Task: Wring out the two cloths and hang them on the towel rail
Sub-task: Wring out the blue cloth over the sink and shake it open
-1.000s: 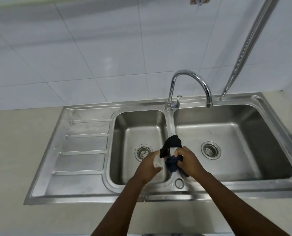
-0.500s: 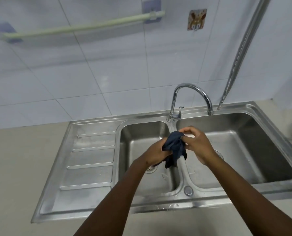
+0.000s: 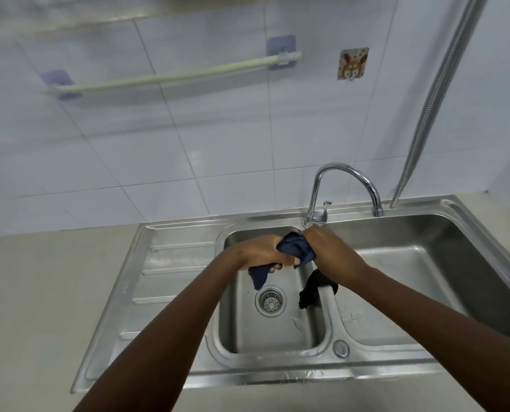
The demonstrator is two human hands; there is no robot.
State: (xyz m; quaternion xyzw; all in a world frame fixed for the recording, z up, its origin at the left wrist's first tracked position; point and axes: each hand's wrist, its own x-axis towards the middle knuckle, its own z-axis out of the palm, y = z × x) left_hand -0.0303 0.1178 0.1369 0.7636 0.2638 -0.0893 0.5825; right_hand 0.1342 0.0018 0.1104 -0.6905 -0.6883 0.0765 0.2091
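A bunched dark blue cloth (image 3: 296, 250) is clenched between the left hand (image 3: 265, 250) and right hand (image 3: 329, 248) above the left basin of the stainless steel double sink (image 3: 185, 295); a black cloth (image 3: 313, 288) drapes the divider; the pale green towel rail (image 3: 176, 75) on the wall hangs bare

A home kitchen, by the look of it: double steel sink (image 3: 444, 209) with ribbed draining board (image 3: 176, 263) set into a pale bench (image 3: 48, 292), curved chrome tap (image 3: 347, 173) at the far edge, white tiled wall (image 3: 218, 138) behind. Stuck to the tiles, a pale towel rail (image 3: 173, 75) and a small cartoon-animal hook (image 3: 352, 63).
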